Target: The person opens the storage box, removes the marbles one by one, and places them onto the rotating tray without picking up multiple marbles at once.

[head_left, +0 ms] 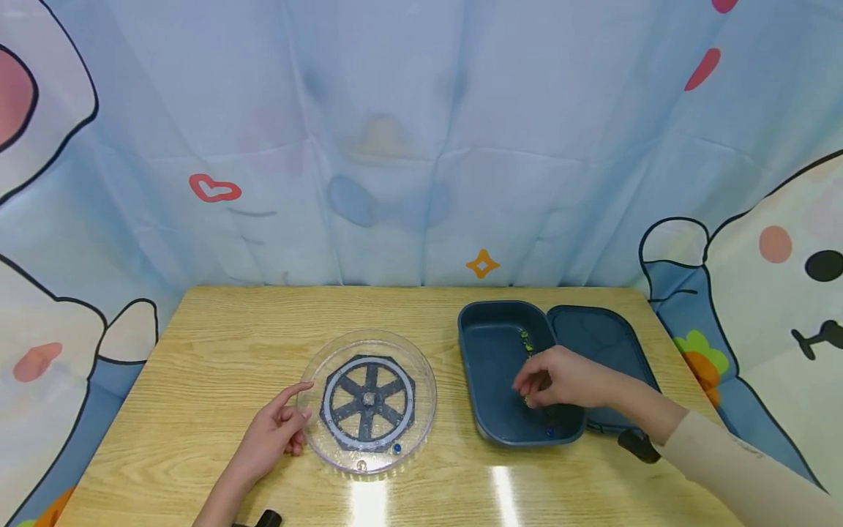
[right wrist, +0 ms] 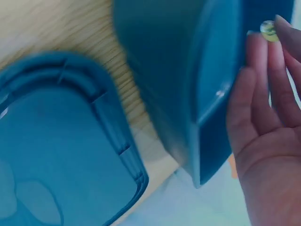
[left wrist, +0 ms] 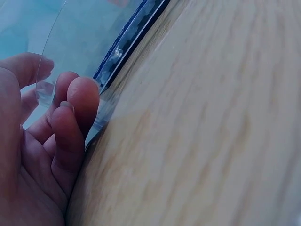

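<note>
Pinching a yellow-green marble [right wrist: 269, 31] in my right hand [head_left: 558, 377] inside the blue box [head_left: 487, 388], I have the clear dish [head_left: 425, 399] to that box's left, its left rim held by my left hand [head_left: 268, 433].

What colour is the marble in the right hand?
The marble is clear and yellow-green; right wrist view shows best.

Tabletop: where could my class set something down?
Broad bare wood lies left of the left hand, and behind the clear dish to the curtain. A narrower strip runs between dish and blue box. The right side is crowded: box, lid, right hand.
</note>
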Motion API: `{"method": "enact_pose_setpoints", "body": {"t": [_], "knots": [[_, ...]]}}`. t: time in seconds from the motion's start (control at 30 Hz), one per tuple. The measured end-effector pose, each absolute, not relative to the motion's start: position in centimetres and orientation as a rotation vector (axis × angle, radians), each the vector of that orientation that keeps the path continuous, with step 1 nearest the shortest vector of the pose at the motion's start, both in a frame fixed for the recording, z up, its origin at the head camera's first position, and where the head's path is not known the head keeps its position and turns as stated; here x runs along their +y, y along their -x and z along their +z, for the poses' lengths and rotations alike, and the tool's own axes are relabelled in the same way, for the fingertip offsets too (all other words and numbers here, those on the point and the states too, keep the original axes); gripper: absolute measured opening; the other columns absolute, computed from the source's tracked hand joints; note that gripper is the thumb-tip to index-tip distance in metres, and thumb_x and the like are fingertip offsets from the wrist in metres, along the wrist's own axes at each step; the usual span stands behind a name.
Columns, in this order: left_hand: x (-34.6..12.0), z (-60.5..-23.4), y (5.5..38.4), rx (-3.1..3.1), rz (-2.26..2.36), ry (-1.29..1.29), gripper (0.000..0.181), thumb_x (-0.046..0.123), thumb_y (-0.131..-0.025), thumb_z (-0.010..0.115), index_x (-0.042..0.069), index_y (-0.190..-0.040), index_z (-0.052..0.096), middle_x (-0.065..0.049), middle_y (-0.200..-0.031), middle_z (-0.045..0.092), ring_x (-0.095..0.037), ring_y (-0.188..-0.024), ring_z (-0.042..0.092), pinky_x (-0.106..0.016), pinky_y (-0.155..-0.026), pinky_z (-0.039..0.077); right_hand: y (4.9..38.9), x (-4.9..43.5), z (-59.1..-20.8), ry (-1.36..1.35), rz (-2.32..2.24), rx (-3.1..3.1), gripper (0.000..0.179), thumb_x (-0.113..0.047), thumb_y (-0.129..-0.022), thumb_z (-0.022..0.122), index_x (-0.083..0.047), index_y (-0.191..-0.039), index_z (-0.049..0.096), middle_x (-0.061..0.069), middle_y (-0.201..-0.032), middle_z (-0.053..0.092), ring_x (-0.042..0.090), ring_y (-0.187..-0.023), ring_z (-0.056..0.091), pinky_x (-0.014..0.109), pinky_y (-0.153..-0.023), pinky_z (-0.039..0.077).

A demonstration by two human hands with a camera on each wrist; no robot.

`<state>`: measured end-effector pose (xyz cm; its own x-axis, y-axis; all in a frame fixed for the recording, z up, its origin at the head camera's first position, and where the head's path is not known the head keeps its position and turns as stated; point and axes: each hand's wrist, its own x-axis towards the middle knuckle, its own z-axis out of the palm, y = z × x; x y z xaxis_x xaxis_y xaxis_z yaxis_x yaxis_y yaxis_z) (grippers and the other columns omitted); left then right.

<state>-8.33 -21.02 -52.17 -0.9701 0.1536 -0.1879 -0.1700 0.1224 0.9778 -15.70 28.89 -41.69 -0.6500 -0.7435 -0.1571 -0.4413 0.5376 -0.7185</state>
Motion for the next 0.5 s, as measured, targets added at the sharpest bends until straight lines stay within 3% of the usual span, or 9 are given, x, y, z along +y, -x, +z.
{"method": "enact_pose_setpoints", "body": {"t": [0.1,0.23,0.37,0.5], "knots": [[-21.0,-52.1,8.4,2.162,1.926,0.022,0.046,0.011,-0.101,0.059,0.018,-0.145,0.048,-0.013,-0.067,0.054,-0.017,-0.053,0.054,-0.029,-0.050,0.053,15.5,28.5,-41.5,0.927,-1.104,2.281,0.019,-0.012,-0.090,0.075,-0.002,-0.107,0.073,0.011,-0.099,0.069,0.014,-0.083,0.070,0.032,-0.072,0.059],[-21.0,-52.1,8.4,2.165,1.926,0.024,0.046,0.012,-0.101,0.060,0.019,-0.145,0.049,-0.013,-0.067,0.054,-0.017,-0.053,0.055,-0.029,-0.050,0.053,15.3,27.7,-41.2,0.949,-1.295,2.239,0.014,-0.004,-0.093,0.069,-0.005,-0.107,0.073,0.011,-0.099,0.068,0.022,-0.083,0.070,0.034,-0.071,0.059],[-21.0,-52.1,8.4,2.168,1.928,0.031,0.046,0.013,-0.100,0.061,0.020,-0.144,0.050,-0.013,-0.067,0.055,-0.018,-0.052,0.055,-0.029,-0.049,0.053,15.1,26.3,-40.8,0.979,-1.431,2.212,0.015,-0.001,-0.095,0.065,-0.007,-0.107,0.073,0.010,-0.099,0.067,0.023,-0.086,0.069,0.036,-0.073,0.059],[-20.9,-52.1,8.3,2.168,1.930,0.041,0.046,0.014,-0.100,0.061,0.019,-0.144,0.050,-0.013,-0.067,0.055,-0.018,-0.052,0.054,-0.029,-0.049,0.053,14.5,24.1,-40.5,0.946,-1.564,2.145,0.015,-0.001,-0.094,0.067,-0.002,-0.108,0.072,0.019,-0.104,0.064,0.025,-0.089,0.069,0.043,-0.076,0.059]]}}
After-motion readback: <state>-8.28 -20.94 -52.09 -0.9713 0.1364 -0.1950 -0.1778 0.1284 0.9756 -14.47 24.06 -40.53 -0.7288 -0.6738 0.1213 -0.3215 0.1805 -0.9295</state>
